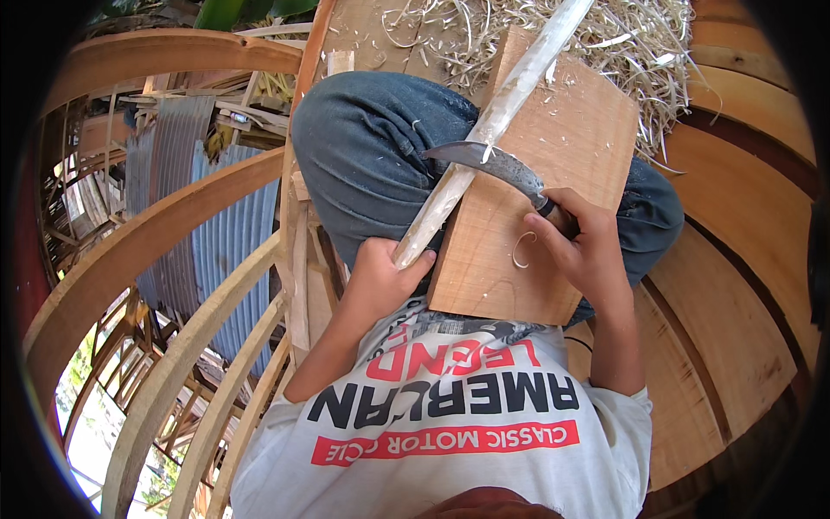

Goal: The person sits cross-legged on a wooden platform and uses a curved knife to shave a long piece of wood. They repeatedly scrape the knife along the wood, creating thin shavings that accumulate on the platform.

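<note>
My left hand [386, 269] is closed round the near end of a long pale stick [519, 86], peeled and bare of bark, which slants away to the upper right. In my right hand [588, 246] is the dark handle of a curved knife [501, 164]. Its sickle-like blade lies across the stick at about mid-length, pointing left. Under the stick, a thick wooden board [519, 268] rests on my lap. A thin curled shaving [520, 250] lies on the board close to my right fingers.
Wood shavings [605, 86] are heaped beyond the board at the top right. My crossed legs in blue jeans [372, 156] flank the board. Curved wooden ribs [156, 233] stand to the left, with corrugated sheets [233, 242] beyond them. Curved planks [726, 303] rise on the right.
</note>
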